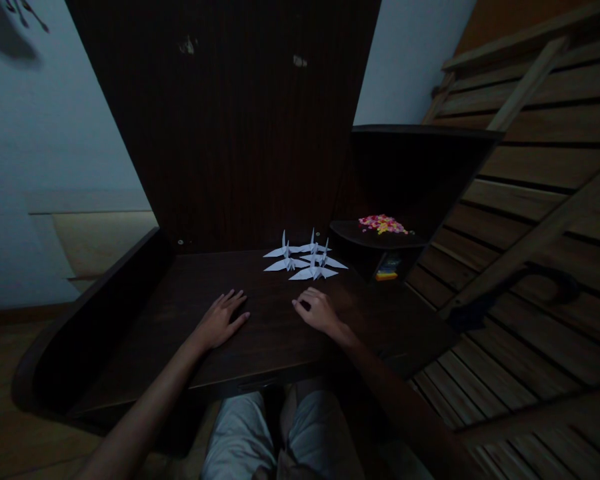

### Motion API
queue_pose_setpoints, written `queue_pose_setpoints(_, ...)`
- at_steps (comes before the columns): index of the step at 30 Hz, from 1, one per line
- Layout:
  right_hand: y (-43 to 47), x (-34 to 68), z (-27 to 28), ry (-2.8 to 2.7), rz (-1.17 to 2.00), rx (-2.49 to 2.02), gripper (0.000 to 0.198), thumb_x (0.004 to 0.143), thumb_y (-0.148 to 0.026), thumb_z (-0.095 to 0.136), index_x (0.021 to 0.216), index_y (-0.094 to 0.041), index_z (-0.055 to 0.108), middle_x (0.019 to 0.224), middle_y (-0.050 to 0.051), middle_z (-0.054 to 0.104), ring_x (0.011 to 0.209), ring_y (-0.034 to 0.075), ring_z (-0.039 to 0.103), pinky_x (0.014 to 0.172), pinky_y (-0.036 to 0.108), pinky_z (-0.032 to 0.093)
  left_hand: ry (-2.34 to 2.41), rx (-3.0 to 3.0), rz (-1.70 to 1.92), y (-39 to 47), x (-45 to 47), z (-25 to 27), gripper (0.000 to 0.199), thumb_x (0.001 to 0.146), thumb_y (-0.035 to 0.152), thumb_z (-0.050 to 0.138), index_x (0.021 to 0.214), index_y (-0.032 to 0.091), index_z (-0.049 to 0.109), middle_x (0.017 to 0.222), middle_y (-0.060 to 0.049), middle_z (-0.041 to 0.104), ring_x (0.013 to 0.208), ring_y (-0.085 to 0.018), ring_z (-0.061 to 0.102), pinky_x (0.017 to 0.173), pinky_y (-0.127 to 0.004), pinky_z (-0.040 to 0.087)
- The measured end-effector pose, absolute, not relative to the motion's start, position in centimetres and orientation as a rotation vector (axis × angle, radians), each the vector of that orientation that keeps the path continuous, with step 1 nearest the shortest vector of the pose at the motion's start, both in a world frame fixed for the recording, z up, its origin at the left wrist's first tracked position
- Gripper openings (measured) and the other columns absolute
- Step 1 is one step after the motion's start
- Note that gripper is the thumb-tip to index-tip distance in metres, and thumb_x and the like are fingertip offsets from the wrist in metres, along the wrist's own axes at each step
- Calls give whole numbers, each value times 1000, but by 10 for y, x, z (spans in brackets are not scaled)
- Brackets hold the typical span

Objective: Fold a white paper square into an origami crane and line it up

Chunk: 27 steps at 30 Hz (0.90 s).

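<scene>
Several white origami cranes [314, 272] stand close together on the dark wooden desk [260, 333], near its back panel. My left hand [223, 319] rests palm down on the desk, left of the cranes and nearer to me. Its fingers and thumb are spread, and it holds nothing. Just in front of the nearest crane lies my right hand [320, 310], apart from it. The fingers there are loosely curved, with a gap between thumb and fingers and nothing visible in it.
On a corner shelf [343, 232] at the right lies a heap of small pink, red and yellow pieces [384, 224]. Below it, a yellow and blue item [387, 272] sits in a cubby. Wooden slats [525, 220] rise at the right; a raised side panel [80, 320] bounds the left.
</scene>
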State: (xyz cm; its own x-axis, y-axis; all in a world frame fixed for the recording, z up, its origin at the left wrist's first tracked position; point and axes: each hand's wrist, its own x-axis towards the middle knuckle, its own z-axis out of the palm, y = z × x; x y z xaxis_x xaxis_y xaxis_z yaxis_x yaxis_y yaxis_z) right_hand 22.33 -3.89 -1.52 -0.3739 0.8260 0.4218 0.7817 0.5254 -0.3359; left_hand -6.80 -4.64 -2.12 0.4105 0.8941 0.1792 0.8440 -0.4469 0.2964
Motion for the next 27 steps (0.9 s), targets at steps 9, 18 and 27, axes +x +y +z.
queue_pose_setpoints(9, -17, 283, -9, -1894, -19, -1838, 16, 79, -31, 57, 89, -19, 63, 76, 2, 66, 68, 15, 58, 58, 23, 34, 1359, 2522, 790, -43, -25, 0, 43, 90, 35, 42, 128, 19, 53, 128, -11, 58, 119, -25, 51, 103, -43, 38)
queue_pose_setpoints(18, 15, 284, -3, -1994, 22, -1868, 37, 84, -41, 56, 115, -22, 60, 96, 6, 68, 86, 19, 62, 69, 25, 41, 1049, 2611, 954, 11, 80, 9, 51, 85, 21, 50, 135, 17, 41, 134, -12, 51, 125, -25, 46, 106, -44, 37)
queue_pose_setpoints(27, 22, 279, 2, -2167, -1, -1887, 29, 87, -35, 52, 111, -23, 62, 106, 7, 66, 92, 20, 62, 76, 26, 43, 991, 2648, 866, 51, 123, -9, 54, 80, 12, 51, 133, 13, 40, 132, -16, 51, 122, -26, 47, 104, -43, 38)
